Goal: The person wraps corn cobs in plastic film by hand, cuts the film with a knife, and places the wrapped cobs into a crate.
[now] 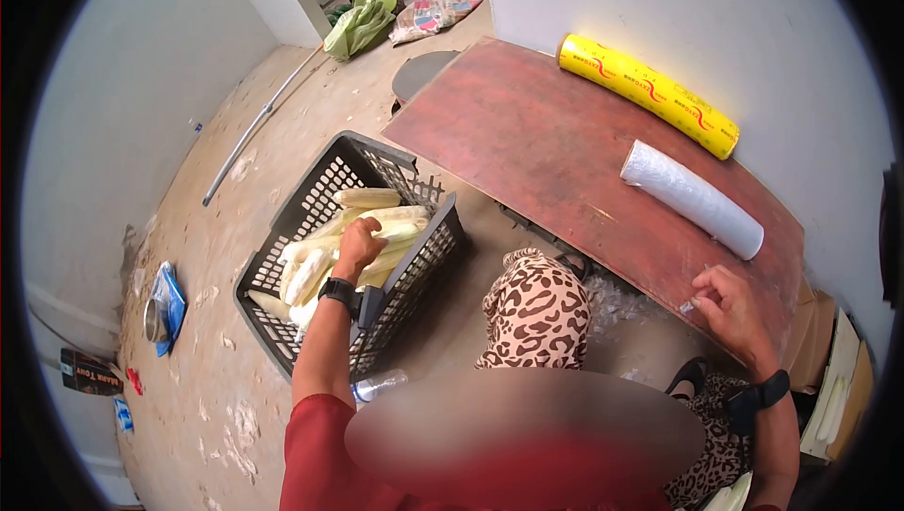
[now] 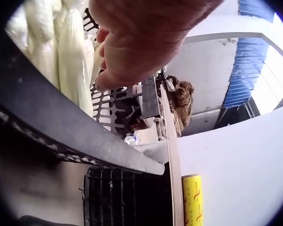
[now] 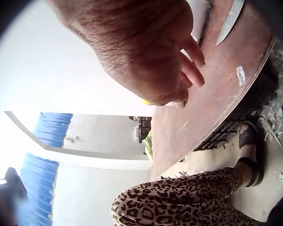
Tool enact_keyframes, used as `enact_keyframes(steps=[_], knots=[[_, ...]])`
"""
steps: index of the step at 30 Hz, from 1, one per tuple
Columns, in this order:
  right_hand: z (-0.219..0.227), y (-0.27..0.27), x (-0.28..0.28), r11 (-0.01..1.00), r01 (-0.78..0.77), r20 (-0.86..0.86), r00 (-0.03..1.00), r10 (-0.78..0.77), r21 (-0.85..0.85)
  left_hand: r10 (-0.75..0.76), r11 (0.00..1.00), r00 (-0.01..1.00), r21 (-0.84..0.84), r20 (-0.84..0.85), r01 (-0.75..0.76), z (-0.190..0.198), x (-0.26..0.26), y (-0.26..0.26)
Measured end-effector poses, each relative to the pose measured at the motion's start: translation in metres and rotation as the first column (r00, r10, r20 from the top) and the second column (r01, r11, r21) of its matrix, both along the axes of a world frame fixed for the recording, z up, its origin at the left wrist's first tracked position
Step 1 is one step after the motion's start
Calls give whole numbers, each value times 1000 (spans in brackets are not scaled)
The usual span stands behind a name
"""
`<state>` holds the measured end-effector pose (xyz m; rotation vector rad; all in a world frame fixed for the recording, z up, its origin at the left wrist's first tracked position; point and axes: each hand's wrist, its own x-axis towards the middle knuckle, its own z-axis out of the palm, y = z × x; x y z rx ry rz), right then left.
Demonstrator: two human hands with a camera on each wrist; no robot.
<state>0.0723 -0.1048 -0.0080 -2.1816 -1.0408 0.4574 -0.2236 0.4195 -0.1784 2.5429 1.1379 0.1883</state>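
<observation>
A black slatted basket (image 1: 268, 257) holds several pale ears of corn (image 1: 306, 275), some with a shiny clear film over them in the left wrist view. My left hand (image 1: 358, 245) reaches down into it from above. In the left wrist view its curled fingers and thumb close around the end of a pale ear (image 2: 97, 66); most of the grip is hidden behind the hand. The right hand (image 1: 727, 311) hovers by the near edge of the reddish table (image 1: 508, 125), fingers loosely bent. Close to it lies a scrap of clear film (image 3: 241, 75).
A yellow wrapped roll (image 1: 650, 95) and a roll of clear film (image 1: 697, 200) lie on the table. In the right wrist view a knife blade (image 3: 230, 22) shows there. Film scraps (image 1: 617, 313) litter the floor below. A metal pole (image 1: 264, 120) lies beyond the basket.
</observation>
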Motion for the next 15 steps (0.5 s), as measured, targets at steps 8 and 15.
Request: enact_keyframes(steps=[8, 15], knots=[[-3, -17, -2, 996, 40, 6, 999, -40, -82, -36, 987, 927, 134, -373, 92, -15, 4, 0], [-1, -18, -4, 990, 70, 38, 997, -66, -119, -214, 975, 903, -17, -373, 224, -26, 3, 36]])
